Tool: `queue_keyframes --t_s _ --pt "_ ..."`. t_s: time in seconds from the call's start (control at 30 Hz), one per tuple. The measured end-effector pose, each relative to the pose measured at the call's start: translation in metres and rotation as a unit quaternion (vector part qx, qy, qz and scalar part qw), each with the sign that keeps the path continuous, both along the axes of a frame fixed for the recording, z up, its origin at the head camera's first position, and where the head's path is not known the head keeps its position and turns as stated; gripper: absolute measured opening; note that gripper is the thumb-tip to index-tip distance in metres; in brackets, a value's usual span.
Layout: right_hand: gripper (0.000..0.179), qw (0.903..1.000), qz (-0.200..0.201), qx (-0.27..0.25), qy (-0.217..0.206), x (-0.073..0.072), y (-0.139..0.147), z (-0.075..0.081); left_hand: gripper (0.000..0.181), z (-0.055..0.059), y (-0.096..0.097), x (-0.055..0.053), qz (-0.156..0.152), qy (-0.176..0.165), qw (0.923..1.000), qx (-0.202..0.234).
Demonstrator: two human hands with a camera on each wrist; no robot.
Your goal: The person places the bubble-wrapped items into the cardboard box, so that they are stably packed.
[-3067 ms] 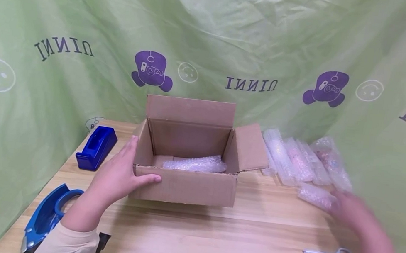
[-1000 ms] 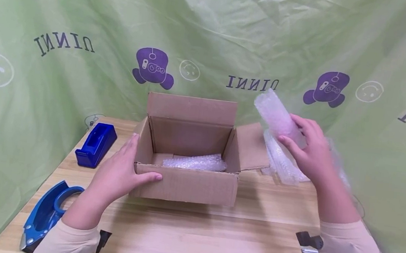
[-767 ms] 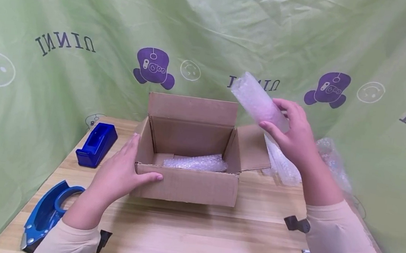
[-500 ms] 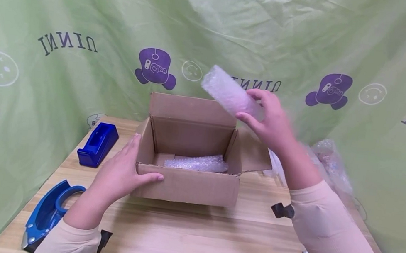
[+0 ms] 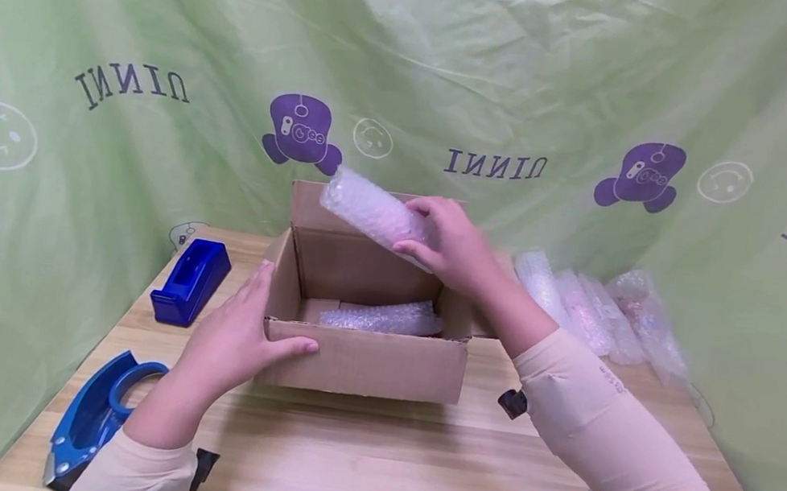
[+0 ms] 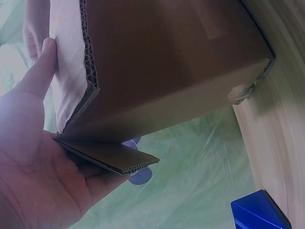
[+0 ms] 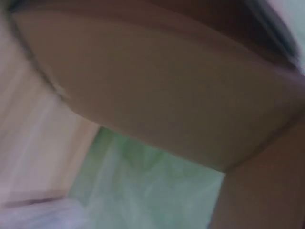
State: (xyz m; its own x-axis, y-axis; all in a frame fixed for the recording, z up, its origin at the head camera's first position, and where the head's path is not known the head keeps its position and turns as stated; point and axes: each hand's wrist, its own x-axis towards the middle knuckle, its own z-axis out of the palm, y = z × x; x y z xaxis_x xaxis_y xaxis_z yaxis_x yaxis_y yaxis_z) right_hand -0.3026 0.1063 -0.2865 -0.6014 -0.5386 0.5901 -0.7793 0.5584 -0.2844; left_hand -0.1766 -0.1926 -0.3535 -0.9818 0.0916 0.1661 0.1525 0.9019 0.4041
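Tilted over the cardboard box (image 5: 380, 365), the bubble-wrapped roll (image 5: 371, 208) is pinched at one end by the right hand (image 5: 457, 249); the box is gripped by the left hand (image 5: 228, 340). Probably light, soft-skinned, perhaps fragile: best held gently mid-length.

Left grip (image 5: 230, 336) spreads its thumb (image 5: 290, 346) wide; right grip (image 5: 450, 242) pinches, forearm (image 5: 585, 417) slanting inward

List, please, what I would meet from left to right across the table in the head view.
Blue tool with a loop handle, dark-blue tape dispenser, left hand, open cardboard box, row of bubble-wrapped packs.
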Motion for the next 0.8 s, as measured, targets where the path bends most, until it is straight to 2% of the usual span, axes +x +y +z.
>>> queue_keyframes --t_s 0.13,0.27,0.43,0.63,0.8 --pt "0.057 0.9998 0.004 0.021 -0.002 -0.002 -0.002 -0.018 0.134 0.0 0.001 0.0 -0.002 -0.004 1.0 0.002" --pt "0.056 0.999 0.011 0.041 0.011 -0.005 -0.005 -0.026 0.135 0.0 0.001 0.0 0.001 -0.005 1.0 0.006" --pt "0.053 0.9973 0.013 0.07 0.021 -0.006 -0.009 -0.029 0.136 0.0 -0.002 0.0 0.004 -0.006 0.9999 0.009" --pt "0.054 0.9948 -0.008 0.101 -0.007 -0.004 -0.009 -0.029 0.136 0.0 -0.001 -0.001 0.004 -0.007 0.9999 0.008" --pt "0.058 0.9885 -0.028 0.145 -0.035 -0.004 -0.008 -0.029 0.136 0.0 0.001 -0.001 0.003 -0.009 0.9999 0.008"
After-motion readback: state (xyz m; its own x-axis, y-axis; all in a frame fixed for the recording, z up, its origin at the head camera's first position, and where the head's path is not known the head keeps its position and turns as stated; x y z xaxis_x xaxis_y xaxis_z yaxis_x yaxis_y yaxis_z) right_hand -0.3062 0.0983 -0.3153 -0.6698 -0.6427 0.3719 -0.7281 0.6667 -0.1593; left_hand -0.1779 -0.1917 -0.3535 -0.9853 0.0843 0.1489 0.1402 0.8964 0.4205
